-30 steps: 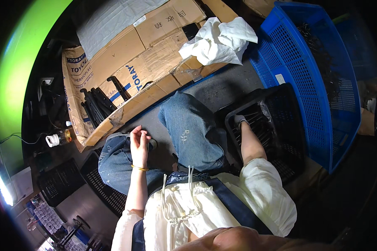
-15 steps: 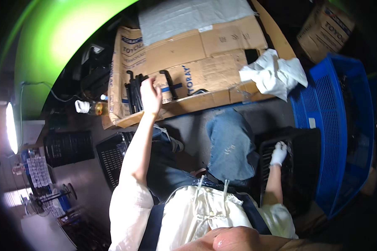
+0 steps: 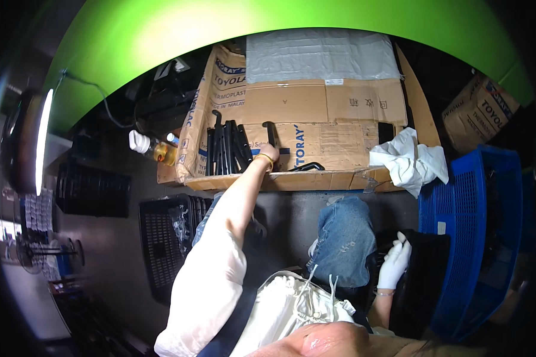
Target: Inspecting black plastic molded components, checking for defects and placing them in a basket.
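My bare left hand (image 3: 269, 153) reaches into the cardboard tray and is closed around the lower part of a black hooked bar (image 3: 271, 132); its fingers are partly hidden. Left of it, several similar black bars (image 3: 227, 146) stand bunched, leaning against the tray's side. One more black bent bar (image 3: 308, 167) lies to the right, by the tray's front edge. My right hand (image 3: 394, 263), in a white glove, is beside my knee over a dark crate (image 3: 420, 256). Its fingers stretch out and seem to hold nothing.
The cardboard tray (image 3: 333, 181) lies in front of me, with a white cloth (image 3: 410, 160) over its right corner. Blue plastic crates (image 3: 458, 202) stand at the right. Black baskets (image 3: 161, 250) sit on the floor at the left, and a bottle (image 3: 164, 152) is beside the tray.
My left hand has moved right, from the bunched bars to the separate hooked bar. My right hand has turned and come up from inside the dark crate. The whole view has shifted.
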A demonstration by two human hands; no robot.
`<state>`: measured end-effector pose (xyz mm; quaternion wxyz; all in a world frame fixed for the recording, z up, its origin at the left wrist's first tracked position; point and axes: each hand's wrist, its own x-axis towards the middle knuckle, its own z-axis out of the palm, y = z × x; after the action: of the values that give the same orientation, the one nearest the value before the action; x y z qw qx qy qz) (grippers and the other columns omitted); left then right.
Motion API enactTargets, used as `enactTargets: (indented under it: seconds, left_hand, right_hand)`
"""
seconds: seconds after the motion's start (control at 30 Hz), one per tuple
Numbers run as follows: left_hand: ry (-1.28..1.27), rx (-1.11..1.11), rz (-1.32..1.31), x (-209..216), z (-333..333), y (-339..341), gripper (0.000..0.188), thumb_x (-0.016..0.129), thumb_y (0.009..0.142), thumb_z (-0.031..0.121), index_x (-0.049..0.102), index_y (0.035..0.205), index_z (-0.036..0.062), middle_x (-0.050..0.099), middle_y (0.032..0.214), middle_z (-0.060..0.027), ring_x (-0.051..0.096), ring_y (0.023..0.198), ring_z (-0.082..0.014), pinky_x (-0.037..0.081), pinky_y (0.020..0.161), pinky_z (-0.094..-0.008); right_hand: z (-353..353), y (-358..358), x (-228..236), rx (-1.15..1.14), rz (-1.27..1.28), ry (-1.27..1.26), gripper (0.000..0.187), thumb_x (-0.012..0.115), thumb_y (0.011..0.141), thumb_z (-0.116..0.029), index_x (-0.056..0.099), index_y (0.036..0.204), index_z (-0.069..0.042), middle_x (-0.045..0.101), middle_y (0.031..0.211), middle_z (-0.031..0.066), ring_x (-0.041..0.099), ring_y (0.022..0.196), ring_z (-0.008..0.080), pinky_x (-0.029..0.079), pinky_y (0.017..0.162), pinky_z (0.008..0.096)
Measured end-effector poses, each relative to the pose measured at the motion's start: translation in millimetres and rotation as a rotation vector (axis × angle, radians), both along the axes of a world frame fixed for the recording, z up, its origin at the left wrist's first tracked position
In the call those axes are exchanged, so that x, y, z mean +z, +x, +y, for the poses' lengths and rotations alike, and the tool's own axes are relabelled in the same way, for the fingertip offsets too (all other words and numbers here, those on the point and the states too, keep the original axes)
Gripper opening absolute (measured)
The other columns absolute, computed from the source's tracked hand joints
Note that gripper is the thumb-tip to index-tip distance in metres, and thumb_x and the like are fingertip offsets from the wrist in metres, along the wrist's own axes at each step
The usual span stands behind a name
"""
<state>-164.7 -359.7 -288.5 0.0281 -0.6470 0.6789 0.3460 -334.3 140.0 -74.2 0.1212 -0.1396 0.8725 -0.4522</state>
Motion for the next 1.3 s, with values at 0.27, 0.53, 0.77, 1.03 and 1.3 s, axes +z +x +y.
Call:
enactTargets:
  seconds: [0.27, 0.53, 0.77, 1.03, 1.3]
  left_hand:
    - [0.626, 0.149, 1.343, 258.0, 141.7, 75.7, 0.038, 0.047, 0.104, 0.042, 0.052, 0.128, 0.0140, 0.055, 0.075, 0.0010, 0.049, 0.053, -0.0054, 0.041, 0.041, -0.0192]
    - [0.901, 0.107, 1.420, 316.5, 273.4, 123.9, 0.043, 0.032, 0.106, 0.048, 0.051, 0.113, 0.0091, 0.051, 0.074, -0.0023, 0.039, 0.044, -0.0080, 0.034, 0.039, -0.0213]
    - [0.456, 0.103, 1.394, 315.9, 316.7, 139.2, 0.028, 0.043, 0.107, 0.028, 0.048, 0.125, 0.0082, 0.052, 0.083, 0.0007, 0.045, 0.053, -0.0036, 0.038, 0.043, -0.0185]
    - [0.413, 0.166, 1.582, 309.6, 325.0, 153.0, 0.044, 0.035, 0.108, 0.034, 0.040, 0.142, 0.0061, 0.049, 0.084, 0.0001, 0.040, 0.053, -0.0032, 0.038, 0.043, -0.0181]
    - [0.263, 0.121, 1.429, 313.4, 330.5, 157.7, 0.049, 0.034, 0.108, 0.037, 0.037, 0.143, 0.0026, 0.052, 0.088, -0.0010, 0.044, 0.055, -0.0038, 0.039, 0.045, -0.0183]
  right_hand:
    - [-112.9, 43.3, 63.7, 0.557, -0.151, -0.093, 0.022, 0.053, 0.100, -0.009, 0.064, 0.118, -0.001, 0.069, 0.089, 0.0124, 0.066, 0.075, 0.0151, 0.053, 0.070, 0.0283]
    - [-185.7, 118.7, 115.6, 0.892, -0.117, -0.211, 0.033, 0.068, 0.093, -0.023, 0.063, 0.111, 0.005, 0.071, 0.100, 0.0171, 0.069, 0.088, 0.0201, 0.052, 0.076, 0.0313]
    - [-175.8, 149.7, 127.1, 0.897, -0.092, -0.230, 0.022, 0.064, 0.095, -0.020, 0.061, 0.094, 0.002, 0.068, 0.083, 0.0143, 0.067, 0.073, 0.0264, 0.051, 0.065, 0.0360]
    - [-119.9, 164.9, 138.6, 1.191, 0.262, -0.228, 0.016, 0.052, 0.098, -0.013, 0.064, 0.098, -0.004, 0.067, 0.090, 0.0161, 0.067, 0.082, 0.0324, 0.053, 0.069, 0.0370]
    - [-117.7, 179.7, 146.3, 1.138, 0.117, -0.092, 0.018, 0.055, 0.099, -0.023, 0.064, 0.094, -0.007, 0.067, 0.077, 0.0148, 0.067, 0.069, 0.0337, 0.053, 0.060, 0.0396]
